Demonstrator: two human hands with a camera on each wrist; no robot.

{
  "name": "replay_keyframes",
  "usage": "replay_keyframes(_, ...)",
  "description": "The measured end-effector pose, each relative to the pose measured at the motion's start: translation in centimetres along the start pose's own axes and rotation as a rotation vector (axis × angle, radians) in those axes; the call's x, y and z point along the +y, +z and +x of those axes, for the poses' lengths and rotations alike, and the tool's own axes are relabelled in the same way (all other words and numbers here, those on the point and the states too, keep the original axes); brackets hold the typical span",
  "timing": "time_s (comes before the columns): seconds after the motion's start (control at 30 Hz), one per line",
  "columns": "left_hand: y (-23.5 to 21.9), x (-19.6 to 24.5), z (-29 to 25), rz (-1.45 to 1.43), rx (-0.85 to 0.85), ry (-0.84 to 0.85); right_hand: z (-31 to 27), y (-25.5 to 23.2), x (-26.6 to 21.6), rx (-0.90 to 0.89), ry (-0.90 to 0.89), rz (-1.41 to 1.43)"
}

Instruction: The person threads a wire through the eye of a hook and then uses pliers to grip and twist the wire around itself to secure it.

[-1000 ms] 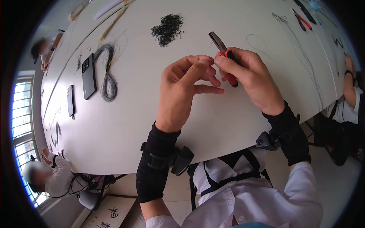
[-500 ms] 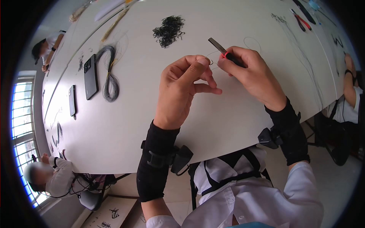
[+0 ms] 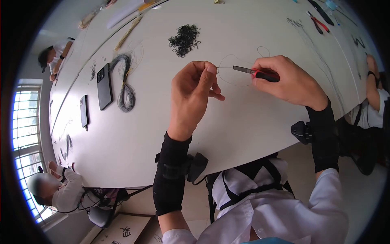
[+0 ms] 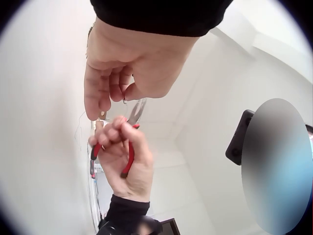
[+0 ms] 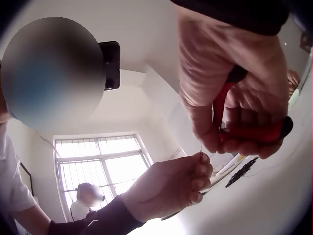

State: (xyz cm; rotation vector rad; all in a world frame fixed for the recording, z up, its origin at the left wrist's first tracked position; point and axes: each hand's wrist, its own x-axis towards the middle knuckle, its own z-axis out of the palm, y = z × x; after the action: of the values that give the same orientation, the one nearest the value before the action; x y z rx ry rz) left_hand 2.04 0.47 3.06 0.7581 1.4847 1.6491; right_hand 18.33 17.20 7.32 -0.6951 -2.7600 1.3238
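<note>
- Left hand [image 3: 189, 95] pinches a hook [image 3: 217, 70], thumb against forefinger, in from the near edge of the worktop [image 3: 142, 150].
- Right hand [image 3: 289, 81] is clamped round pliers [image 3: 242, 70], a line [image 3: 232, 55] looping beside them.
- Black pile [image 3: 185, 40] lies toward the worktop's far edge.

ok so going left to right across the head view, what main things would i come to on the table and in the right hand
smaller phone, larger phone, coil of grey wire, pile of small black hooks, pliers in the right hand, spare pliers
</note>
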Motion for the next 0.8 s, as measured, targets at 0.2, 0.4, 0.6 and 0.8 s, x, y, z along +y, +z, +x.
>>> replay_keyframes(0.2, -0.3, -0.1, 0.2, 0.047, 0.021, 0.020, -1.1, -2.4, 1.4, 0.097, 0.024, -0.154)
replay_keyframes(0.4, 0.6, -1.1, 0.6, 0.388, -0.003, 0.324, -1.4, -2.3, 0.8, -0.007, 0.008, 0.068)
replay_keyframes(0.6, 2.4, -1.2, 0.4, 0.497, -0.201, 0.390, -1.3, -1.6, 0.2, -0.042, -0.084, 0.129)
replay_keyframes(0.8, 1.8, -0.5, 0.0, -0.088, -0.355, 0.037, -1.2, -2.5, -0.9, -0.026, -0.050, 0.006)
